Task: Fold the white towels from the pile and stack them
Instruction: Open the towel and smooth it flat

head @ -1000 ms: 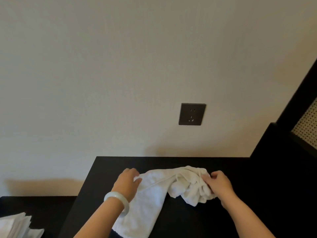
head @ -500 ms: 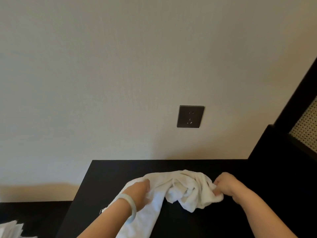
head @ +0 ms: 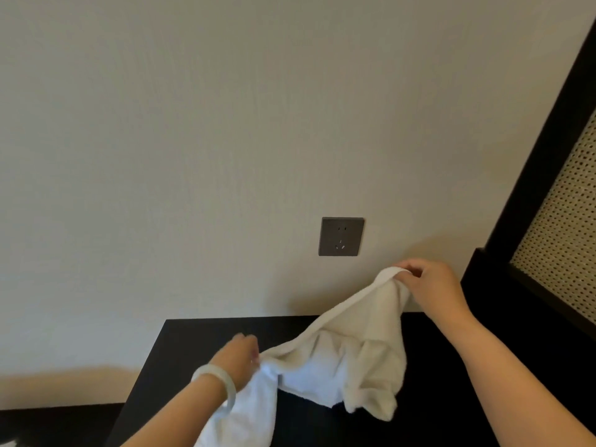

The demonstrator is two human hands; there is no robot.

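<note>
One white towel [head: 348,359] is in hand, and it is not yet folded. It hangs slack and rumpled over the black tabletop [head: 200,343]. Its hemmed top edge runs as a slanted line from the left hand [head: 238,356], at about nine o'clock of the cloth, up to the right hand [head: 432,282] at about one o'clock.

The right hand pinches a hemmed corner between thumb and curled fingers and holds it in front of the wall, above the table's far edge. The left hand is low, just over the tabletop, with its fingers closed on the same edge. That hand is blurred, so the grip reads as a clamp on the cloth, though which fingers do the work is hard to tell. A pale bangle [head: 214,380] sits on the left wrist. More of the towel trails past that wrist toward six o'clock and out of view.

I judge this to be the opening-out step: finding corners and drawing the edge taut before any fold. No crease is laid, and the body of the cloth is bunched at the middle and at five o'clock.

Neither the pile nor a finished stack can be made out here, so the count of towels done is unknown. For this towel everything is left: spread it flat, fold it, set it on the stack.

A dark wall socket [head: 341,236] sits at twelve o'clock of the towel, and a cane-mesh panel [head: 561,240] in a black frame at three o'clock.
</note>
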